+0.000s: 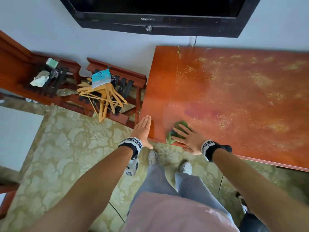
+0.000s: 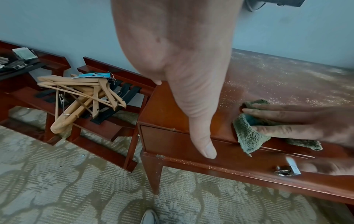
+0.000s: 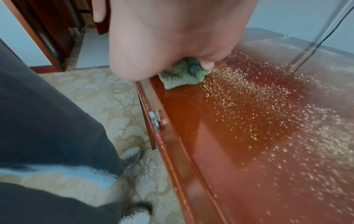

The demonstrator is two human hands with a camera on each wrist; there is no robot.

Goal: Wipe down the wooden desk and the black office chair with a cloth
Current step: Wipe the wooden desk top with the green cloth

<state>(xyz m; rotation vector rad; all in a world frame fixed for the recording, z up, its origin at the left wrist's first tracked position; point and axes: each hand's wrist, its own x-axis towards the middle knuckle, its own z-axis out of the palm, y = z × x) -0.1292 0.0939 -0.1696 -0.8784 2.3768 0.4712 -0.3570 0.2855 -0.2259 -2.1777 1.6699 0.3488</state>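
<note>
The reddish wooden desk fills the right of the head view, with pale dust specks across most of its top. A crumpled green cloth lies at the desk's near left corner. My right hand presses flat on the cloth with straight, spread fingers. The cloth hangs a little over the front edge above the drawer. My left hand is held flat and empty beside the desk's left edge. In the right wrist view the cloth bunches under my fingers. No black chair is in view.
A low wooden rack with a pile of wooden hangers stands just left of the desk. A black television hangs on the wall above. A metal drawer handle sticks out of the desk front. My feet stand on patterned carpet.
</note>
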